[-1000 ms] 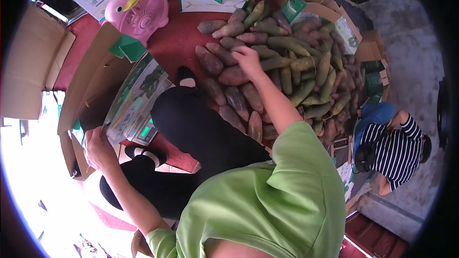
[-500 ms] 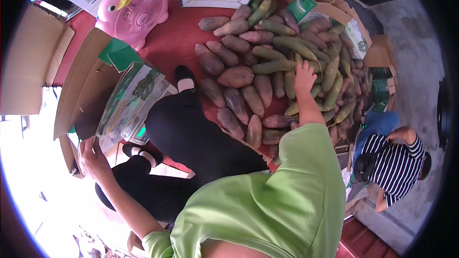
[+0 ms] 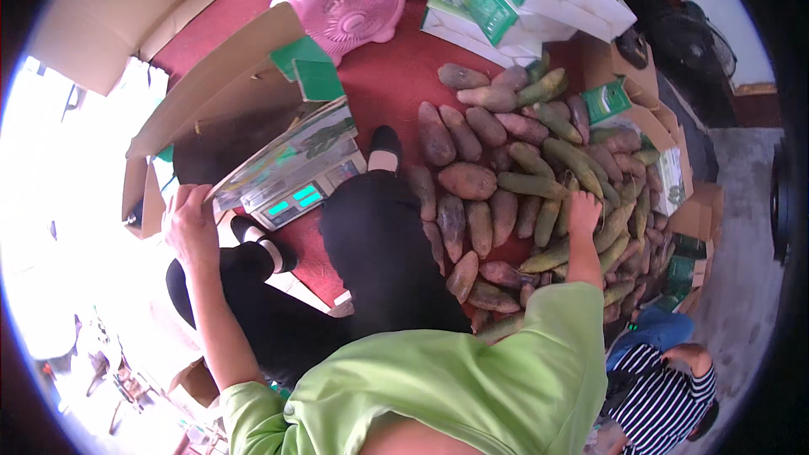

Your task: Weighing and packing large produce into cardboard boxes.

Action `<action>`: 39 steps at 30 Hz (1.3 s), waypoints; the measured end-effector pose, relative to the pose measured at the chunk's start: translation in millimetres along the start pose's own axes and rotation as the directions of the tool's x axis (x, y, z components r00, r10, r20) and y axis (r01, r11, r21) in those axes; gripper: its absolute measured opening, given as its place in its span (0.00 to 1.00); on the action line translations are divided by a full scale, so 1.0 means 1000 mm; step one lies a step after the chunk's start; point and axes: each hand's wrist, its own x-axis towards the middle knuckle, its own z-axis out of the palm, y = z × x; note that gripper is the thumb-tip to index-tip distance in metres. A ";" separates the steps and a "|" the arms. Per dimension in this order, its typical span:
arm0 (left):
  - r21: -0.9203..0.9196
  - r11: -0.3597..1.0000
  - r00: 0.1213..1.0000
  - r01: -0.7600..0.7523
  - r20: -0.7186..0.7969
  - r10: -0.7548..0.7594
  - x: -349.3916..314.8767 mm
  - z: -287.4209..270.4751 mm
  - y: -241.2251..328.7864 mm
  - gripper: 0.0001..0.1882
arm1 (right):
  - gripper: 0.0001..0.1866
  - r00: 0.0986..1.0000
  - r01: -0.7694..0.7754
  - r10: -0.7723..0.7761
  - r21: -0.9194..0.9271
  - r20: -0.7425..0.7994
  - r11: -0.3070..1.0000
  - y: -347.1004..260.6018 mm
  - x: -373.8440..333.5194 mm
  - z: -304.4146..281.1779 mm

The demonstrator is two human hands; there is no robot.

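My left hand [image 3: 189,221] pinches the top edge of an open cardboard box [image 3: 221,84] with a printed green and white side. My right hand [image 3: 585,212] reaches into a pile of long root vegetables, its fingers bent over a green radish [image 3: 566,217]. Part of that radish is hidden under the hand. More green radishes [image 3: 532,184] lie around it, mixed with reddish-brown roots [image 3: 468,180]. Beside the box, near my foot, a digital scale [image 3: 291,202] shows lit green displays.
A pink bird-shaped fan [image 3: 347,2] stands beyond the box on the red floor [image 3: 385,63]. White and green cartons [image 3: 497,13] are at the back. Another open carton [image 3: 666,139] borders the pile on the right. A person in a striped shirt [image 3: 661,392] is at the lower right.
The view has swung left, so the pile, fan and cartons sit further right. More of the scale shows. My left hand stays on the box edge and my right hand stays among the green radishes.
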 end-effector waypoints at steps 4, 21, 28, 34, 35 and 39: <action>0.014 1.000 1.000 -0.023 0.013 0.023 0.000 -0.002 -0.002 0.06 | 0.24 0.989 -0.034 0.077 0.318 -0.123 0.947 0.001 -0.009 -0.017; 0.042 0.990 0.990 -0.132 0.051 0.130 -0.007 -0.008 -0.015 0.06 | 0.25 0.921 0.358 0.312 0.819 -0.232 -0.449 -0.018 -0.008 -0.239; 0.058 0.989 0.988 -0.136 0.087 0.131 -0.009 -0.010 -0.016 0.05 | 0.25 0.675 0.574 0.069 0.463 -0.735 -0.676 -0.089 -0.017 -0.435; 0.025 0.987 0.986 -0.160 0.060 0.158 -0.006 -0.009 -0.018 0.04 | 0.24 0.489 0.402 -0.350 0.563 -0.799 -0.722 -0.199 -0.025 -0.513; 0.021 0.987 0.986 -0.157 0.060 0.156 -0.006 -0.008 -0.018 0.04 | 0.22 0.450 0.473 -0.402 0.595 -0.797 -0.650 -0.219 -0.024 -0.518; 0.031 0.987 0.985 -0.158 0.071 0.155 -0.007 -0.008 -0.019 0.04 | 0.23 0.293 0.682 -0.500 0.545 -0.815 -0.489 -0.308 -0.009 -0.514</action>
